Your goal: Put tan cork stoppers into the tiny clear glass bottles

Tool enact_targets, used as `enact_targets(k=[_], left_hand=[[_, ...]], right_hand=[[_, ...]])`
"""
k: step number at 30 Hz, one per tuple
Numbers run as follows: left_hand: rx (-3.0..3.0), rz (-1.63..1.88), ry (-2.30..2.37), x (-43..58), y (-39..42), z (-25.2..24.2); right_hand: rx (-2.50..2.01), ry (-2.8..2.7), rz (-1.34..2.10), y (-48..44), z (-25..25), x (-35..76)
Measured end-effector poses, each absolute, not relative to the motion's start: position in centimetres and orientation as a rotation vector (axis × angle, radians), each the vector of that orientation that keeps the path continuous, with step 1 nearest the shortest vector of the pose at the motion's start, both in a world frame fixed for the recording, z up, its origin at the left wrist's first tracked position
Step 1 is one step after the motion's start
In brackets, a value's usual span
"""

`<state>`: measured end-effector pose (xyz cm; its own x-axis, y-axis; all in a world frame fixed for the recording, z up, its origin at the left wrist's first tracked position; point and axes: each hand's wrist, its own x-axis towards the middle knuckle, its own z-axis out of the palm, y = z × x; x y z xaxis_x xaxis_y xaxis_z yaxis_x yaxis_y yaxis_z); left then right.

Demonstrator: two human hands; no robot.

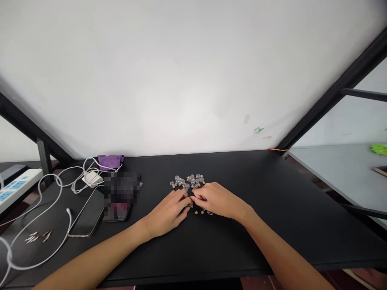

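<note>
Small clear glass bottles [191, 177] with cork stoppers lie in a loose cluster on the black table, just beyond my fingers. My left hand [169, 213] is closed, thumb and fingers pinched together, with a tan cork-like bit [190, 206] showing at its fingertips. Close against it, my right hand [219, 199] is also closed in a pinch, its fingertips meeting those of the left. What the two hands hold between them is hidden. Loose corks [196, 212] rest on the table below the right hand, and part of a clear piece [209, 212] shows under its edge.
On the left lie a dark phone [87, 213], another partly blurred device [116, 215], a white charger [92, 179] with looping cable, a purple cloth [110, 161] and a power strip [18, 187]. Several small metal pieces [32, 237] lie near the cable. A white wall [181, 80] stands behind.
</note>
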<state>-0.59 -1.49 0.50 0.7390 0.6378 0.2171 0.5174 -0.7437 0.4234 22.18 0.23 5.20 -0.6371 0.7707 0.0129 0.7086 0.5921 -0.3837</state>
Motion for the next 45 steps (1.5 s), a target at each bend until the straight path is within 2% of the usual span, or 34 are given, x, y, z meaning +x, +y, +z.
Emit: enact_targets(k=[18, 26, 35, 42, 45], left_hand=[[2.613, 0.553, 0.889, -0.7, -1.4, -0.2], [2.589, 0.585, 0.865, -0.7, -1.1, -0.7], [2.615, 0.599, 0.846, -0.8, -1.4, -0.1], [2.649, 0.629, 0.823, -0.4, -1.6, 0.1], [2.710, 0.798, 0.763, -0.5, -1.8, 0.4]], right_hand=[[-0.970, -2.319, 0.564, 0.2, 2.5, 20.6], [-0.730, -2.285, 0.199, -0.3, 0.7, 18.4], [-0.704, -2.067, -0.256, 3.6, 2.7, 20.0], [-0.840, -1.858, -0.262, 7.0, 2.1, 21.6], [-0.857, -1.898, -0.218, 6.7, 1.3, 21.8]])
